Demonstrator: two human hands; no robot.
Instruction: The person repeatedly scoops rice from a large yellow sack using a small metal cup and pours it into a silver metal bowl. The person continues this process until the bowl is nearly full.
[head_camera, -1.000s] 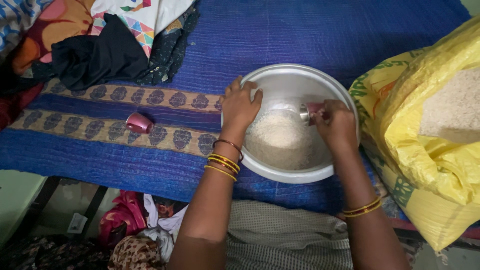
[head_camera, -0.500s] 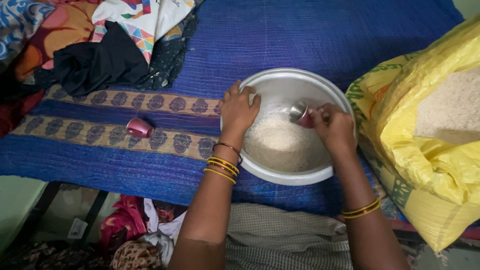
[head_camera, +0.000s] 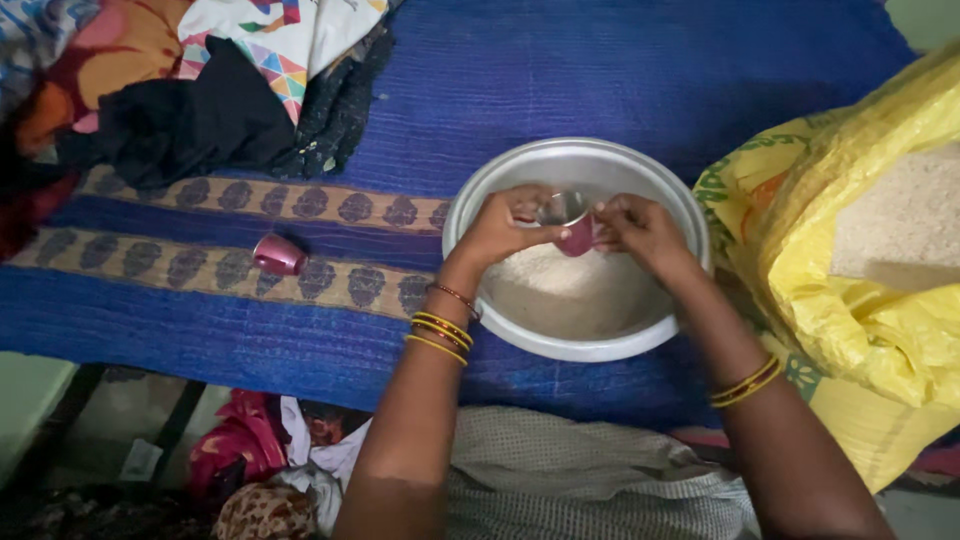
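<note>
Far to the left of the grip, a heap of clothes (head_camera: 190, 90) runs off the top corner, so its full extent is hidden. Nearer, but well apart from both hands, a second small pink cup (head_camera: 278, 255) lies on its side on the blue patterned cloth (head_camera: 300, 320); its mouth is hard to make out. Below the cloth's edge the floor is dark and cluttered, with nothing there clearly readable.

Now the grip itself. The left hand (head_camera: 503, 228) comes in from the left and pinches the small pink cup (head_camera: 570, 225) with steel inside, fingertips pressed on its near wall and rim. The right hand (head_camera: 640, 228) closes on the cup from the other side, fingers curled round it. Between them the hands cover most of the cup's body, so only the rim and a strip of pink show. The cup is held above the rice (head_camera: 575, 290) inside the steel bowl (head_camera: 560, 155), mouth tilted up and toward the left, long axis leaning rather than upright. Whether it holds rice, I cannot tell.

Right of the grip, the open yellow sack (head_camera: 860, 280) of rice sits just beside the bowl, cut off at the frame edge.
</note>
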